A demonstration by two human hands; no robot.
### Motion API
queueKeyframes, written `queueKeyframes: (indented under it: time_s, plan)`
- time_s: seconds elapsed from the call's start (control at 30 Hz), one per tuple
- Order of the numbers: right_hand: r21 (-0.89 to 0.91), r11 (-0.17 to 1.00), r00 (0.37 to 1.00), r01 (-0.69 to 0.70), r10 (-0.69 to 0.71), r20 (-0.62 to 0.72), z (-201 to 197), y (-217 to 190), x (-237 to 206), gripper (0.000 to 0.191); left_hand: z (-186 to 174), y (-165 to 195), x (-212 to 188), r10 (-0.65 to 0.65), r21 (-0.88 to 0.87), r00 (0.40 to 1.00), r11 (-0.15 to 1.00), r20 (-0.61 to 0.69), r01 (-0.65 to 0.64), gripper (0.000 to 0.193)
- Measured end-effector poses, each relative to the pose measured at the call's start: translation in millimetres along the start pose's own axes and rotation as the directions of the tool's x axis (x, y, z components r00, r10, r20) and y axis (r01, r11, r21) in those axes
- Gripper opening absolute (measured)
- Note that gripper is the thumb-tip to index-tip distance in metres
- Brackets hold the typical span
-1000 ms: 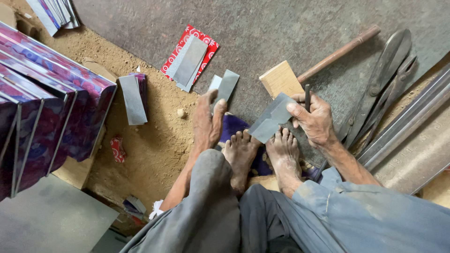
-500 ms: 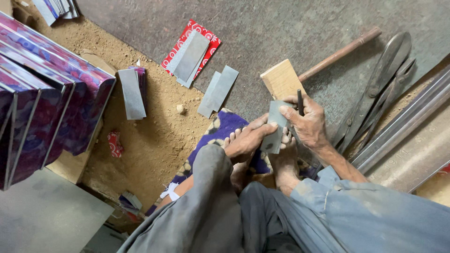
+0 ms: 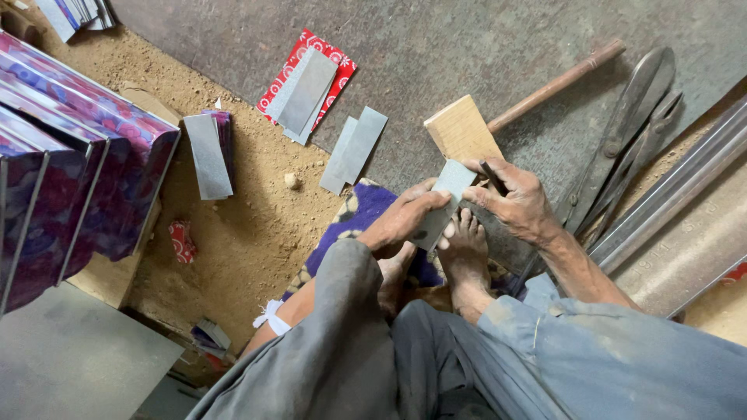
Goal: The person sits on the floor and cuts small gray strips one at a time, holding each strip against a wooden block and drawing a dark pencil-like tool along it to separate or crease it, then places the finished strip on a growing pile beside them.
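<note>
A small grey sheet-metal piece (image 3: 447, 194) is held between both hands just above my bare feet (image 3: 465, 253). My left hand (image 3: 405, 219) grips its lower edge, fingers closed around it. My right hand (image 3: 513, 198) pinches its upper right edge and also holds a thin dark rod-like tool against the palm. A wooden block (image 3: 462, 131) lies just beyond the piece, with a long wooden handle (image 3: 556, 84) running away from it.
Flat grey metal strips (image 3: 354, 148) lie on the sandy floor, others on a red patterned sheet (image 3: 307, 85) and one stack (image 3: 208, 155) to the left. Purple patterned boxes (image 3: 85, 163) stand at left. Large metal shears (image 3: 630, 132) and long metal bars (image 3: 685, 187) lie at right.
My left hand came back from the floor near the loose strips and joined the right hand on the metal piece. The piece has been turned and raised between both hands.
</note>
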State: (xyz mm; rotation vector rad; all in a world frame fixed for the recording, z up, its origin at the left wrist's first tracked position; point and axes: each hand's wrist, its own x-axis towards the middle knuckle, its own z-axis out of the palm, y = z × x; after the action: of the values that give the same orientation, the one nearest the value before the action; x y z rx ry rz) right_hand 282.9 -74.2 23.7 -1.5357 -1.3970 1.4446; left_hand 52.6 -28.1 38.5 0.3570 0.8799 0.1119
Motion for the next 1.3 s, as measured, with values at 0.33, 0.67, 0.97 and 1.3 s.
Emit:
queueKeyframes:
  time_s: [0.33,0.67,0.97,1.3]
  plan:
    - [0.249,0.947,0.970,-0.205,0.230,-0.076,9,6,-4,0.033,2,-4,6,0.067,0.081,0.998,0.994,-0.007,-0.066,0.037]
    - [0.451,0.883,0.914,-0.130,0.283,-0.290,4,17,-3,0.034,-8,-6,-2,0.197,0.257,0.978,0.951,-0.062,-0.175,0.034]
    - [0.019,0.993,0.969,-0.119,0.120,-0.218,-10,3,-5,0.039,-8,-5,-4,0.325,0.353,0.940,0.895,-0.102,-0.272,0.048]
    - [-0.052,0.994,0.975,-0.093,0.080,-0.205,-7,-3,0,0.037,-14,-16,21,0.340,0.519,0.925,0.828,-0.167,-0.210,0.040]
